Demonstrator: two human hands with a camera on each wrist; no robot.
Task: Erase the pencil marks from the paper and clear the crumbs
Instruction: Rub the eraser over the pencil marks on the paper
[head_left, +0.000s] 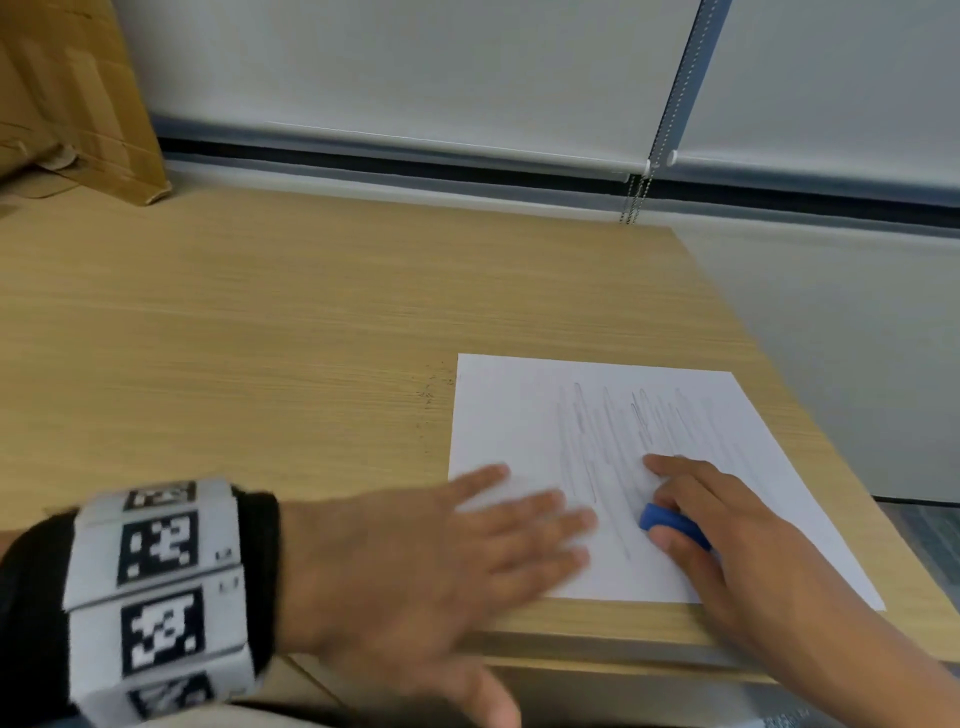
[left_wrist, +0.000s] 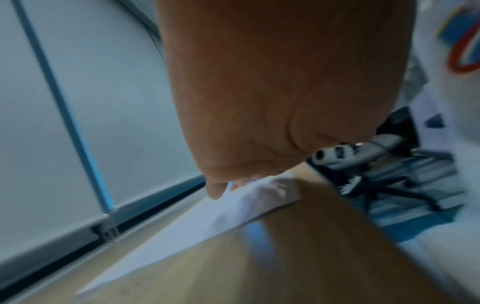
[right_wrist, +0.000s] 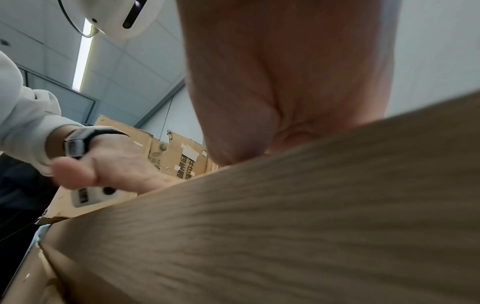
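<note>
A white sheet of paper (head_left: 519, 415) lies at the near right corner of the wooden desk (head_left: 260, 312), covered in grey pencil marks (head_left: 613, 431). My left hand (head_left: 467, 551) lies flat on the sheet's left part, fingers straight. My right hand (head_left: 727, 525) pinches a blue eraser (head_left: 670, 522) between thumb and fingers and presses it on the paper at the lower end of the marks. In the left wrist view the palm (left_wrist: 259, 102) hangs over the paper (left_wrist: 182, 224). The right wrist view shows only the palm heel (right_wrist: 285, 92) and desk (right_wrist: 285, 226); the eraser is hidden there.
A cardboard box (head_left: 67, 98) stands at the desk's far left. Roller blinds with a bead chain (head_left: 636, 202) run along the back. The desk's right edge (head_left: 810, 415) and front edge pass close to the paper. A few dark specks (head_left: 428, 400) lie left of the sheet.
</note>
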